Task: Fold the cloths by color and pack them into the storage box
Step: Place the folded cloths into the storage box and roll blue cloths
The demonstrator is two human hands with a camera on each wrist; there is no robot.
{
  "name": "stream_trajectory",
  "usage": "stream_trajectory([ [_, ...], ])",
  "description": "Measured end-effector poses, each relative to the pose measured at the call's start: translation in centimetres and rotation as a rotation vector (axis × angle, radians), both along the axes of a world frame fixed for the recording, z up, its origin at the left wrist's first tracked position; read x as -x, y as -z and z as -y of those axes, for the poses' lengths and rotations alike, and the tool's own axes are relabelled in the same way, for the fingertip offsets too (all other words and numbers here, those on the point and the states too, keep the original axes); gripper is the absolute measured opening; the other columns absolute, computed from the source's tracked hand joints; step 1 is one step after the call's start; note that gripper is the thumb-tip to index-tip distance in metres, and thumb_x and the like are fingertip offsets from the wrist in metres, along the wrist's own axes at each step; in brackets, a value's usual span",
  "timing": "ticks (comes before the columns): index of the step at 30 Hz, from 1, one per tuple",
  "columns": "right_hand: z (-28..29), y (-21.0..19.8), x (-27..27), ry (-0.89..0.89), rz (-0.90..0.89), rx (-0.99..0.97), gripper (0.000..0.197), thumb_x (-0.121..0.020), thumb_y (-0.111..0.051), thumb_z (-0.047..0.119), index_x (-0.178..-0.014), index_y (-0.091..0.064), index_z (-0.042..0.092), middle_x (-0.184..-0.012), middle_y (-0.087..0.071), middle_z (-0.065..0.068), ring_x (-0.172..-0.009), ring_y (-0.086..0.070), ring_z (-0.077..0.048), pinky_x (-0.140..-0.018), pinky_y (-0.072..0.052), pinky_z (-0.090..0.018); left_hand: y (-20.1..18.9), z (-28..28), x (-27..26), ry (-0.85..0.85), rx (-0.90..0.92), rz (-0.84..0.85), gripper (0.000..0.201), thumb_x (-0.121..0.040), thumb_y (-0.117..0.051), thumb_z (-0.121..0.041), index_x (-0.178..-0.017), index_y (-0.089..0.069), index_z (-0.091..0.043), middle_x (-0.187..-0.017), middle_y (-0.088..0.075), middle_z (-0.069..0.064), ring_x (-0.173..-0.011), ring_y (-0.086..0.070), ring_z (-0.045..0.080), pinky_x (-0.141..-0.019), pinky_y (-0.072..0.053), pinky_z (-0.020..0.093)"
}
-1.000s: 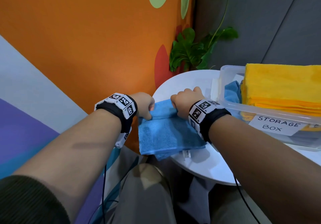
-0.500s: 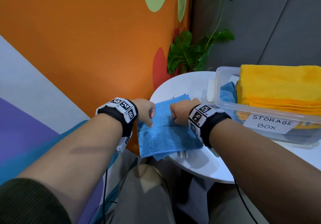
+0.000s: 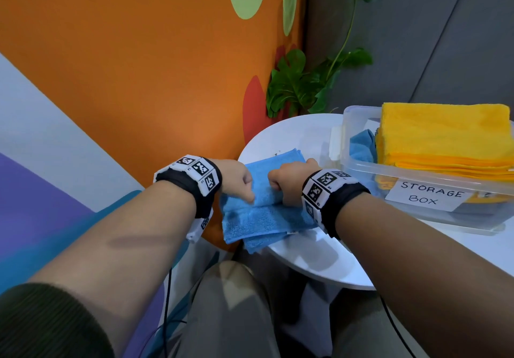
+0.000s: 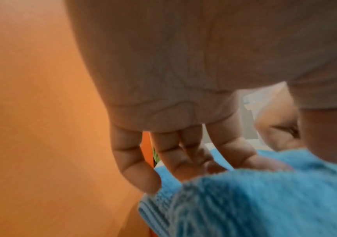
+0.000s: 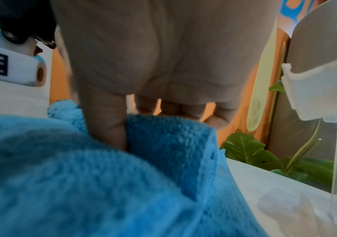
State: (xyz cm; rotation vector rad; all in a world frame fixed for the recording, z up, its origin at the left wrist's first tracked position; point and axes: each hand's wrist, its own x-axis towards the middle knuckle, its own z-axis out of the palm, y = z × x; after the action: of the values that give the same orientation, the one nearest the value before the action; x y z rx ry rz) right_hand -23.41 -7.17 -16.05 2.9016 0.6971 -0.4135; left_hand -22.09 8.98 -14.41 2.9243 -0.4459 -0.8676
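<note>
Here both hands (image 3: 237, 181) (image 3: 289, 184) pinch the blue cloth (image 3: 264, 218); storage box (image 3: 361, 168) holds yellow cloths (image 3: 445, 138).

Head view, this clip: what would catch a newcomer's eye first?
Most likely the blue cloth at the near left edge of the round white table, pinched along a fold by the left hand and right hand. Next, the stack of yellow cloths rising above the rim of the clear storage box at right, against the vivid orange wall.
</note>
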Motion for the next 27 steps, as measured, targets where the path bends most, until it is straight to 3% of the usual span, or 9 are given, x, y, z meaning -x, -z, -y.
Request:
stream_trajectory([
  [4, -0.2, -1.0, 0.1, 0.052, -0.059, -0.062, 0.024, -0.081, -0.057, 0.041, -0.097, -0.062, 0.024, -0.101, -0.060, 0.002, -0.094, -0.058, -0.022, -0.085, -0.045, -0.035, -0.4, -0.5, -0.2, -0.017, 0.039, -0.042, 0.021, -0.078, -0.076, -0.031, -0.083, -0.060, -0.020, -0.076, -0.058, -0.004, -0.068, -0.050, 0.012, -0.062, -0.043, 0.022],
  [7, 0.0, -1.2, 0.3, 0.029, -0.108, -0.098, 0.023, -0.086, -0.056, 0.037, -0.097, -0.062, 0.018, -0.103, -0.063, -0.001, -0.093, -0.058, -0.021, -0.071, -0.044, -0.027, 0.3, -0.1, 0.1, 0.006, -0.028, -0.045, 0.039, -0.074, -0.079, -0.037, -0.098, -0.053, -0.023, -0.089, -0.055, -0.006, -0.084, -0.053, 0.016, -0.074, -0.045, 0.029],
  [9, 0.2, -1.2, 0.5, 0.018, -0.107, -0.133, 0.016, -0.084, -0.060, 0.032, -0.094, -0.054, 0.020, -0.094, -0.060, 0.001, -0.086, -0.053, -0.020, -0.065, -0.040, -0.027, 0.5, 0.2, 0.2, 0.050, -0.070, -0.020, 0.039, -0.077, -0.076, -0.039, -0.101, -0.050, -0.023, -0.085, -0.052, -0.008, -0.085, -0.051, 0.017, -0.072, -0.042, 0.027],
  [12, 0.4, -1.3, 0.4, 0.070, -0.070, -0.205, 0.029, -0.079, -0.065, 0.032, -0.095, -0.044, 0.021, -0.081, -0.051, 0.005, -0.080, -0.050, -0.021, -0.071, -0.036, -0.032, 0.1, 0.3, 0.2, 0.073, -0.079, 0.060, 0.034, -0.080, -0.071, -0.038, -0.098, -0.048, -0.021, -0.078, -0.048, -0.007, -0.080, -0.049, 0.018, -0.067, -0.038, 0.027],
  [15, 0.3, -1.3, 0.5, 0.084, -0.020, -0.239, 0.034, -0.077, -0.066, 0.031, -0.099, -0.043, 0.020, -0.084, -0.054, 0.004, -0.080, -0.051, -0.022, -0.078, -0.037, -0.034, 0.1, 0.6, 0.2, 0.096, -0.113, 0.102, 0.035, -0.080, -0.071, -0.035, -0.097, -0.044, -0.019, -0.080, -0.048, -0.003, -0.077, -0.047, 0.020, -0.065, -0.037, 0.028],
  [18, 0.1, -0.8, 0.9, 0.039, -0.015, -0.173, 0.030, -0.078, -0.065, 0.031, -0.097, -0.043, 0.022, -0.087, -0.055, 0.004, -0.080, -0.050, -0.020, -0.082, -0.037, -0.034, 0.3, 0.6, 0.2, 0.092, -0.096, 0.037, 0.037, -0.077, -0.075, -0.040, -0.094, -0.048, -0.019, -0.086, -0.053, -0.001, -0.075, -0.047, 0.018, -0.063, -0.038, 0.028],
  [22, -0.1, -0.4, 1.3, -0.017, -0.008, -0.146, 0.027, -0.077, -0.064, 0.029, -0.091, -0.042, 0.023, -0.089, -0.055, 0.003, -0.082, -0.051, -0.021, -0.079, -0.034, -0.034, -0.6, -0.1, 0.2, -0.022, 0.056, -0.053, 0.031, -0.075, -0.076, -0.043, -0.088, -0.059, -0.022, -0.076, -0.054, -0.006, -0.065, -0.045, 0.011, -0.059, -0.037, 0.022],
  [27, -0.4, -1.1, 1.5, -0.013, -0.072, -0.141, 0.025, -0.074, -0.063, 0.043, -0.082, -0.044, 0.029, -0.093, -0.052, 0.005, -0.083, -0.054, -0.019, -0.076, -0.042, -0.034, -0.1, 0.5, 0.5, 0.051, -0.048, -0.041, 0.041, -0.076, -0.078, -0.037, -0.103, -0.052, -0.022, -0.083, -0.050, -0.009, -0.080, -0.050, 0.015, -0.071, -0.043, 0.026],
])
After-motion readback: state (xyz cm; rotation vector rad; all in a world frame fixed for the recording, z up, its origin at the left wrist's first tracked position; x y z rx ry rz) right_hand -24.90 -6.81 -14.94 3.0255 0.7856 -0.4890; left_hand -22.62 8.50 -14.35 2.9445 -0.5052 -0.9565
